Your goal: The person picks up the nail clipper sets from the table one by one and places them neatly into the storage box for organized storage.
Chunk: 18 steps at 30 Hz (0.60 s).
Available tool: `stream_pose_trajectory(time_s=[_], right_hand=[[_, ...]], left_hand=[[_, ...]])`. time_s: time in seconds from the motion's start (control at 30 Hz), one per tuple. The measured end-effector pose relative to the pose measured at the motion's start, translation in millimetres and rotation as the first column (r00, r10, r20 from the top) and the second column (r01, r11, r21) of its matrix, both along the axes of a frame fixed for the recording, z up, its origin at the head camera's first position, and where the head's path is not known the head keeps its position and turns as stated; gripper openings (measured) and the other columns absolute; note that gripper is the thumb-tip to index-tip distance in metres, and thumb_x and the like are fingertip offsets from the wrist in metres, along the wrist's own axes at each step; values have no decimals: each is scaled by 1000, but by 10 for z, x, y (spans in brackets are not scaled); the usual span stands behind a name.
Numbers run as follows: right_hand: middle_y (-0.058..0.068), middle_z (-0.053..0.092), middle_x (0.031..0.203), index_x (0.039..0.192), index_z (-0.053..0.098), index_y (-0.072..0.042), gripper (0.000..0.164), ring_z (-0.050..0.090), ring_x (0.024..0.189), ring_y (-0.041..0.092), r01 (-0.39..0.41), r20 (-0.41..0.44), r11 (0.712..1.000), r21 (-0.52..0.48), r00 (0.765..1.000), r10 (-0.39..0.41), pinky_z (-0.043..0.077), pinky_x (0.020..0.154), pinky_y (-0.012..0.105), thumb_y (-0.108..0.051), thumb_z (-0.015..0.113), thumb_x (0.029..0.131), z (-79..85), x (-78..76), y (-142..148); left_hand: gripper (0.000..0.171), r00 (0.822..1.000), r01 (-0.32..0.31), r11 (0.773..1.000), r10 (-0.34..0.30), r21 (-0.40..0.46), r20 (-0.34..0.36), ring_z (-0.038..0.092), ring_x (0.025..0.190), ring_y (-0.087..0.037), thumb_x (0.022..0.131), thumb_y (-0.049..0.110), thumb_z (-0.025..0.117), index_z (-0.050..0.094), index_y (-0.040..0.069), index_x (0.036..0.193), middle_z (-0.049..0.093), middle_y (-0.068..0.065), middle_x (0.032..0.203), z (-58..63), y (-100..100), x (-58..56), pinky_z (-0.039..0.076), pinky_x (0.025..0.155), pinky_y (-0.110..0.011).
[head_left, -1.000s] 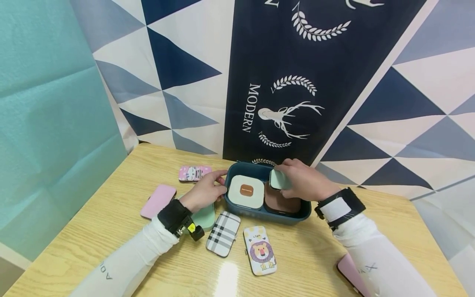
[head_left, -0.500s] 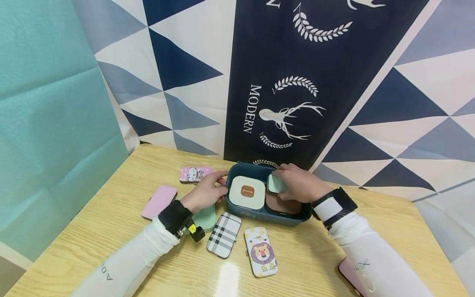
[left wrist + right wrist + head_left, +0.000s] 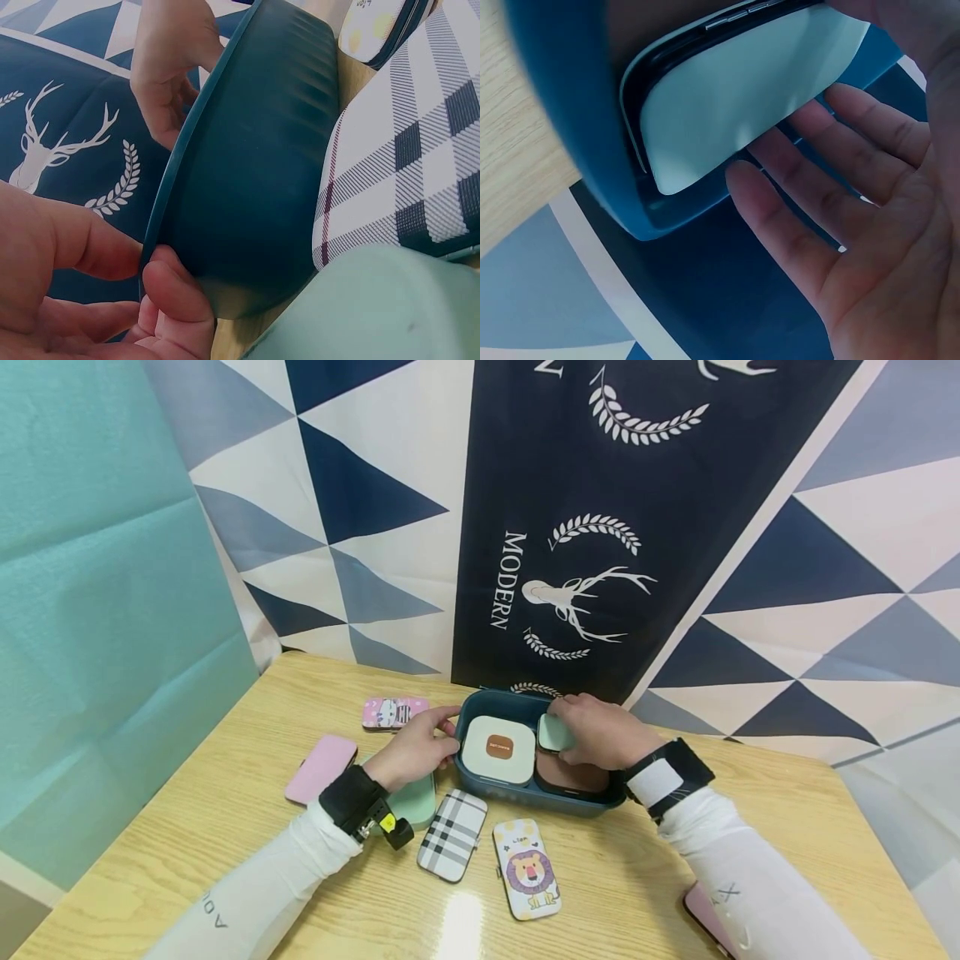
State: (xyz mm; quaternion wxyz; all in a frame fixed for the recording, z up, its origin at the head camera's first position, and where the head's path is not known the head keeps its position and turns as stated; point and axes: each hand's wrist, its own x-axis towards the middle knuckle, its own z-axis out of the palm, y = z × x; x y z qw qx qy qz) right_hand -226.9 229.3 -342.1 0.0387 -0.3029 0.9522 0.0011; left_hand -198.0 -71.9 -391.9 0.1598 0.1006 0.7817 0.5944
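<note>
A dark blue plastic basket [image 3: 517, 793] stands at the back of the table. My left hand [image 3: 416, 747] pinches its left rim between thumb and fingers, as the left wrist view shows. Inside the basket, my right hand [image 3: 603, 731] holds a mint green manicure case [image 3: 553, 732] by its edges. In the right wrist view the case [image 3: 742, 105] is tilted beside the basket wall, with fingers along one long edge and part of the thumb at the top. A cream manicure case [image 3: 498, 770] and a brown case [image 3: 573, 772] lie in the basket.
Left of the basket lie a pink cat-print case [image 3: 390, 712], a plain pink case [image 3: 322, 768] and a mint green case [image 3: 418, 797] partly under my left wrist. A plaid case [image 3: 452, 835] and a lion-print case [image 3: 527, 868] lie in front; another pink case [image 3: 708, 914] is at right.
My right hand has moved slightly left and lower in the basket with the mint green manicure case. The left hand keeps its place on the rim.
</note>
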Motion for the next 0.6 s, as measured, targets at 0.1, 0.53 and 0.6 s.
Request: stream_pose_trajectory(time_s=[0.1, 0.53, 0.6], right_hand=[[9, 69, 115, 126, 69, -6, 54, 62, 99, 28, 4, -14, 1000, 25, 1000, -3, 58, 82, 45, -21, 92, 79, -2, 6, -19], [11, 69, 111, 120, 72, -4, 47, 65, 97, 27, -3, 18, 1000, -16, 1000, 4, 60, 84, 43, -12, 93, 79, 5, 16, -37], [12, 68, 111, 121, 71, -4, 49, 65, 97, 27, 5, 33, 1000, -28, 999, -4, 60, 85, 44, -9, 94, 77, 5, 19, -28]], left_hand=[[65, 1000, 4, 1000, -4, 4, -1, 59, 77, -23, 100, -6, 57, 39, 0, 162, 52, -15, 111, 1, 1, 0, 51, 73, -35], [64, 1000, 4, 1000, -4, 5, -15, 59, 75, -22, 100, -6, 57, 40, -1, 161, 52, -15, 110, 9, 2, 3, 50, 71, -34], [64, 1000, 2, 1000, -2, 6, -14, 58, 75, -22, 99, -6, 56, 40, -2, 161, 52, -14, 110, 9, 3, 6, 50, 70, -33]])
